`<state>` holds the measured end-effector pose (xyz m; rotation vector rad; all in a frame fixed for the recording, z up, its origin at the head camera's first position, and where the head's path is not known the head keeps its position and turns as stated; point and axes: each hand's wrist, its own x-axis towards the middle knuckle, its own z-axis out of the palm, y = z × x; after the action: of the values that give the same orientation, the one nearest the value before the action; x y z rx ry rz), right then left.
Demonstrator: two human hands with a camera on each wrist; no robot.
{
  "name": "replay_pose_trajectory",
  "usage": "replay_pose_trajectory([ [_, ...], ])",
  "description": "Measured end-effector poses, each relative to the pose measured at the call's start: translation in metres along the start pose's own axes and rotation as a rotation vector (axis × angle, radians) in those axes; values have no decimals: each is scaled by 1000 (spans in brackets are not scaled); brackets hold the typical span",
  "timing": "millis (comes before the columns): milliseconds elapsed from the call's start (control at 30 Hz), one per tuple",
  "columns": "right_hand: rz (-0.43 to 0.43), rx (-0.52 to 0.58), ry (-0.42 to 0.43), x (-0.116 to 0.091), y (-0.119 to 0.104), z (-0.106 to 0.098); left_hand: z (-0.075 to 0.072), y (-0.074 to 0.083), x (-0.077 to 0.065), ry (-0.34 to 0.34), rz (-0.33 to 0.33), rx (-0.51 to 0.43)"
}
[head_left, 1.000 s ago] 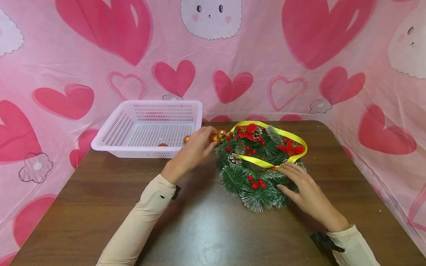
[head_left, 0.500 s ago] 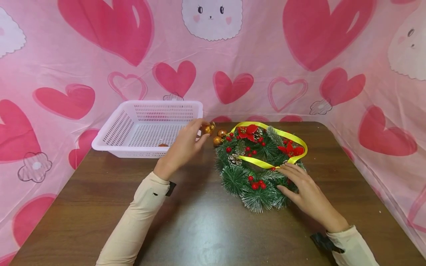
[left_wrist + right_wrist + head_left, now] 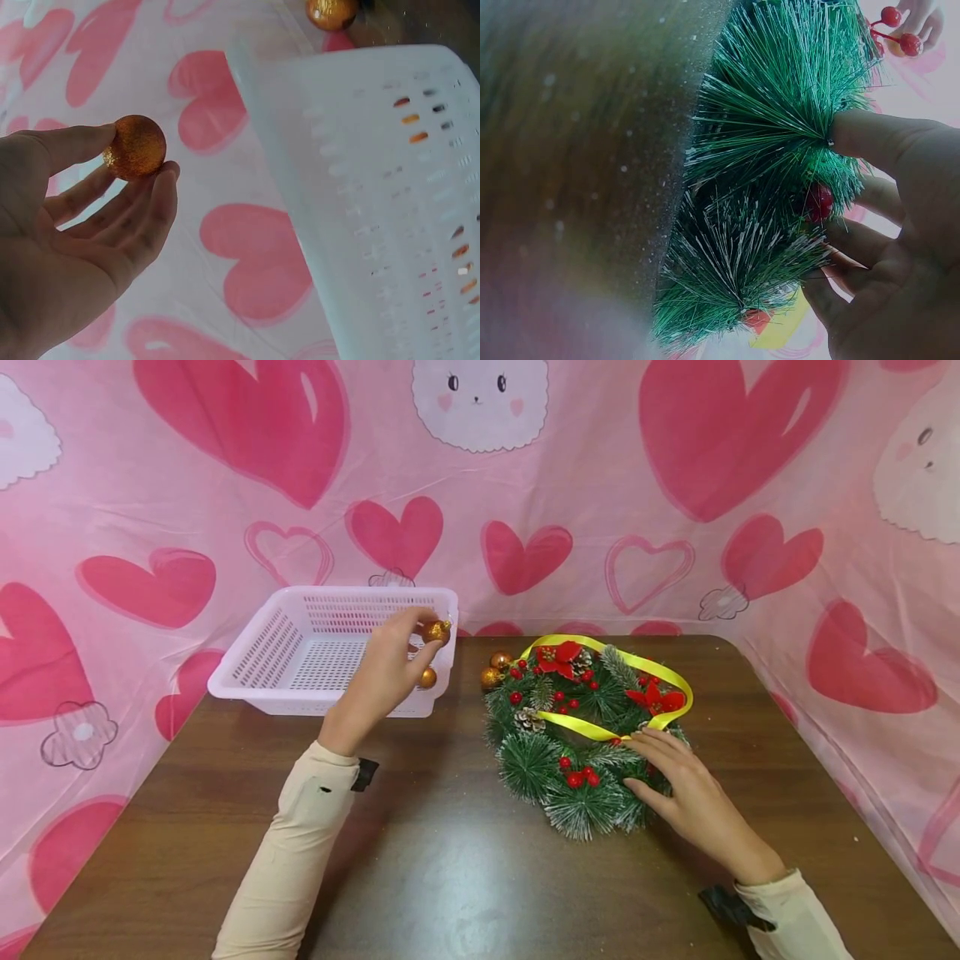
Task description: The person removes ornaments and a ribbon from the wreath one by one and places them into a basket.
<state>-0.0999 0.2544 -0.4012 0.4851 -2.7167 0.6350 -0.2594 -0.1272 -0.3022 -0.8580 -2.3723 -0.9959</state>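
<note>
My left hand (image 3: pixel 378 681) pinches a gold glitter bauble (image 3: pixel 436 632) between thumb and fingertips, over the right side of the white plastic basket (image 3: pixel 247 693). The left wrist view shows the same glitter bauble (image 3: pixel 136 148) up close, with the basket's slotted wall (image 3: pixel 330 202) beside it. On the table's right half lies a green wreath (image 3: pixel 528 764) with red berries, red flowers, pine cones and a yellow ribbon (image 3: pixel 660 664). My right hand (image 3: pixel 693 789) rests on its near right side, fingers relaxed. In the right wrist view, the thumb (image 3: pixel 877 139) touches the frosted needles (image 3: pixel 780 97).
Two more gold baubles, a shiny one (image 3: pixel 500 660) and a lower one (image 3: pixel 491 677), sit against the wreath's left edge. Another bauble (image 3: pixel 427 677) shows inside the basket. A pink heart-patterned cloth (image 3: pixel 592 468) hangs behind the brown table (image 3: pixel 450 860).
My left hand has taken the glitter bauble from beside the wreath and carried it left, up over the basket. My right hand and the wreath stay in place.
</note>
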Motion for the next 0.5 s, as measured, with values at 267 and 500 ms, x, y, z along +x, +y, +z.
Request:
replay_pose_trajectory([
  [267, -11, -3, 4, 1, 0, 0, -10, -12, 0, 38, -35, 25],
  [500, -18, -8, 19, 0, 0, 0, -12, -25, 1, 48, -50, 27],
])
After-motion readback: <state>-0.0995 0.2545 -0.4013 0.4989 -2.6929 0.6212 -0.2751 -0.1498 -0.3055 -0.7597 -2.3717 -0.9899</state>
